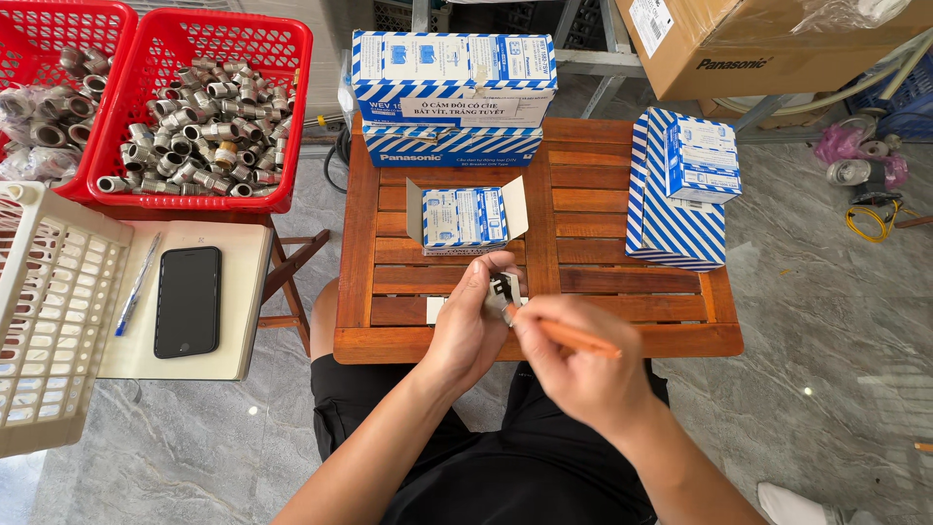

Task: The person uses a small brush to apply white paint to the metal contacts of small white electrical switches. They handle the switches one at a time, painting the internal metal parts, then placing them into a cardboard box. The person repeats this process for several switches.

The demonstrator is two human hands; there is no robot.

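1. Wooden slats make up the small reddish-brown worktop point(622, 194) seen from the head camera, with the person's black-clad lap just below its near edge
2. Left hand point(469, 326) is closed around a small dark and white electrical part point(502, 289), held upright just above the near edge of the worktop
3. Right hand point(573, 365) grips an orange-handled tool point(573, 338), apparently a screwdriver, its tip touching the part; the tip itself is too small to make out
4. Just behind the hands stands an open blue-and-white carton point(466, 217) with its flaps spread
5. Further back, two larger blue-and-white boxes point(453, 97) sit stacked at the far edge
6. To the right, a small box point(702, 158) rests on a striped blue-and-white pack point(671, 224)
7. At left, a red basket point(204, 107) is full of grey metal pipe fittings point(204, 131), and a second red basket point(53, 87) beside it holds more
8. Below them a black phone point(187, 301) and a blue pen point(136, 284) lie on a pale notebook point(238, 292), beside a cream plastic crate point(49, 321)
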